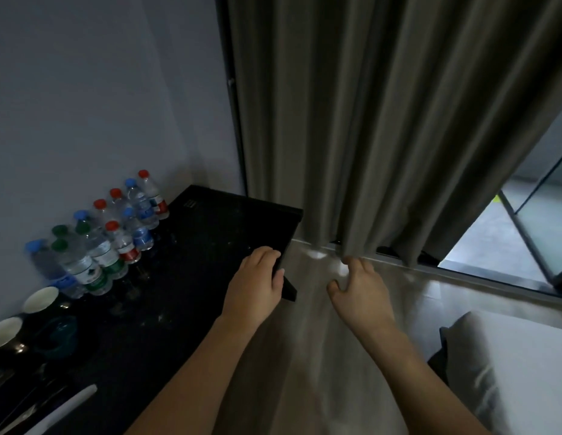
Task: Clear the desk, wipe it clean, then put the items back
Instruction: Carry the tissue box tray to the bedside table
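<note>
From the head camera, the black desk (192, 277) runs along the wall, with its long side going from near the person toward the curtain (383, 120). The desk is the thing to clear and wipe, and it is not cleared yet.

The left hand (257, 281) is on the desk's front edge, close to the far corner. Its fingers (267, 254) lie on top and the thumb wraps around the edge, so it is holding the desk. The arm comes in from below, reaching forward and a bit to the left.

The right hand (358, 287) is off the desk, to the right of the front edge, over the floor (336, 356). Its fingers are loosely curled and spread, and it holds nothing. Its fingertips are near the bottom of the curtain, but I cannot tell if they touch it.

The water bottles (110, 237) stand in a bunch on the back of the desk, against the wall. From the left hand they lie to the left and a little farther back. The cups (22, 315) sit on the desk nearer the person than the bottles.

The left hand is the closer one to the bottles, so it will likely reach them first. It must let go of the edge and move left across the desk.
</note>
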Motion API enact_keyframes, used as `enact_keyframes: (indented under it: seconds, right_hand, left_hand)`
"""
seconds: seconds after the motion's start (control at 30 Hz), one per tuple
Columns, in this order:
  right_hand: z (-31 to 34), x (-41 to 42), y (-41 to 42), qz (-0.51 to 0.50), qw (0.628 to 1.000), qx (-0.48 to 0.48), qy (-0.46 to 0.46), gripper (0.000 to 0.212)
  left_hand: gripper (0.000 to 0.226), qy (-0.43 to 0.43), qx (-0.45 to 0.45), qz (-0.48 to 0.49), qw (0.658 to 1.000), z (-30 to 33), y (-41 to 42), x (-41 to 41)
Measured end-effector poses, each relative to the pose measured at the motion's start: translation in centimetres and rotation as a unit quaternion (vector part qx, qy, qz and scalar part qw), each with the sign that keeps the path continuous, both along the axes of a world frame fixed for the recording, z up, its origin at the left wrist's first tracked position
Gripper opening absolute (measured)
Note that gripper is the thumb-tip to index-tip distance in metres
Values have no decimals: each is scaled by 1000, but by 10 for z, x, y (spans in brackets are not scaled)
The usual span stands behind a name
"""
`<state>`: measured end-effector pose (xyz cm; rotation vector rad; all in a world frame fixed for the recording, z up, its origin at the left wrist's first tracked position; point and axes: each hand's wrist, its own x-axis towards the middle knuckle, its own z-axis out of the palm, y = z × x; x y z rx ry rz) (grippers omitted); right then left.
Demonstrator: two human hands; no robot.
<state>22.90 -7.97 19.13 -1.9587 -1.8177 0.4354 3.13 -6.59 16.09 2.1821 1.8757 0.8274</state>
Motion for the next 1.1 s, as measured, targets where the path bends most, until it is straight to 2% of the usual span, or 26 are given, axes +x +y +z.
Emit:
enact_keyframes:
  seconds: [0.1, 0.23, 0.4, 0.6, 0.77, 0.87, 1.1]
  right_hand:
    - [-7, -7, 40, 34, 999, -12, -10, 55]
    - [-10, -36, 94, 124, 992, -29, -8, 51]
    - [-9, -128, 125, 269, 962, -39, 15, 57]
    - [-10, -262, 82, 414, 909, -43, 7, 58]
    - [-9, -349, 29, 519, 854, -32, 7, 57]
    - [-15, -389, 1, 573, 819, -29, 9, 56]
    - [-52, -471, -27, 650, 751, -115, -12, 53]
  left_hand:
    - [41, -2, -17, 33, 999, -8, 27, -5]
    - [39, -22, -23, 132, 991, -7, 34, -32]
    - [37, -20, -29, 273, 961, 5, 14, -94]
    - [35, -10, -3, 429, 903, 6, -63, -183]
    - [38, -24, 9, 514, 858, 1, -135, -249]
    - [37, -44, 4, 572, 819, -12, -174, -278]
    - [35, -94, -40, 663, 742, -44, -236, -323]
